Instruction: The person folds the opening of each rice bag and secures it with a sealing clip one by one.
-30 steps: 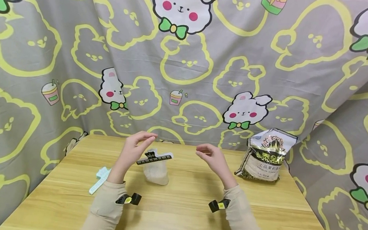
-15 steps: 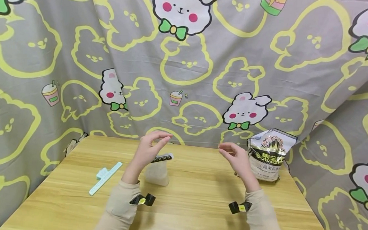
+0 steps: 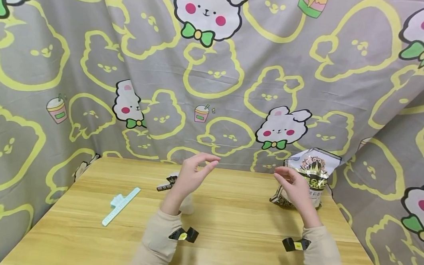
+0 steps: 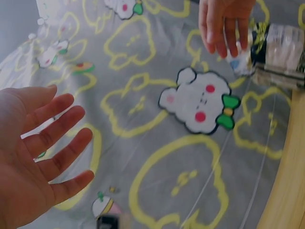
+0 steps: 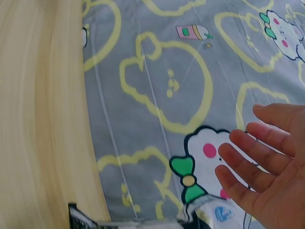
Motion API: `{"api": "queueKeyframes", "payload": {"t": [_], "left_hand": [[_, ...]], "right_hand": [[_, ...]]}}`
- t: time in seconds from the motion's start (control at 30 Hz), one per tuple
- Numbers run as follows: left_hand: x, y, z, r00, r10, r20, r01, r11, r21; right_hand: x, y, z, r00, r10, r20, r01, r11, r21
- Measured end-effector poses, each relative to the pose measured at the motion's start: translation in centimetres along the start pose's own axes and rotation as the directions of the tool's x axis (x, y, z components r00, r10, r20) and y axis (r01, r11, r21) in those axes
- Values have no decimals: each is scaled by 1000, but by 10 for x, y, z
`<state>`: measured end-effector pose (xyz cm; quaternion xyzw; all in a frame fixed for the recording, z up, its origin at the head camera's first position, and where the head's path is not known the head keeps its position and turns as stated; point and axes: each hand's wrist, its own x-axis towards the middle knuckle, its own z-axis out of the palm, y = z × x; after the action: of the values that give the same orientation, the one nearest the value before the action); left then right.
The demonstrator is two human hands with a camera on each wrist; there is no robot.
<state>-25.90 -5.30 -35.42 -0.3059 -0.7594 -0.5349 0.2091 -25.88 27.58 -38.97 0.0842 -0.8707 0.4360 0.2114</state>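
My left hand [image 3: 191, 179] hovers over the table with its fingers loosely bent and holds nothing; the left wrist view shows those fingers [image 4: 64, 138] spread. Behind it in the head view, a small clear bag of pale contents [image 3: 187, 205] is partly hidden. A black bag clip with a piano-key pattern [image 3: 164, 187] sits across its top. My right hand [image 3: 297, 189], likewise holding nothing, is in front of the printed rice bag [image 3: 316, 166] and covers part of it. Whether it touches the bag I cannot tell. Relaxed fingers [image 5: 257, 162] show in the right wrist view.
A pale teal bag clip [image 3: 121, 206] lies on the left part of the wooden table [image 3: 236, 222]. A grey curtain with cartoon prints [image 3: 215, 76] hangs along the table's back and sides.
Both hands have moved to the right, apart from any object. The left now passes in front of the small bag, uncovering the teal clip; the right has come before the rice bag.
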Motion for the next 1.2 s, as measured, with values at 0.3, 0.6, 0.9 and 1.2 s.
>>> {"api": "queueKeyframes", "payload": {"t": [0.3, 0.6, 0.9, 1.2], "left_hand": [[2, 9, 37, 998, 5, 62, -1, 998, -56], [4, 11, 68, 994, -30, 101, 40, 994, -102], [5, 6, 98, 989, -68, 135, 82, 992, -100], [7, -3, 128, 984, -127, 127, 144, 980, -137]], "right_hand": [[-7, 17, -24, 996, 14, -92, -18, 999, -45], [-14, 30, -47, 983, 41, -178, -65, 989, -130], [-20, 42, -58, 963, 80, -259, -125, 979, -160], [-23, 62, -63, 938, 108, -328, -175, 968, -182]]}}
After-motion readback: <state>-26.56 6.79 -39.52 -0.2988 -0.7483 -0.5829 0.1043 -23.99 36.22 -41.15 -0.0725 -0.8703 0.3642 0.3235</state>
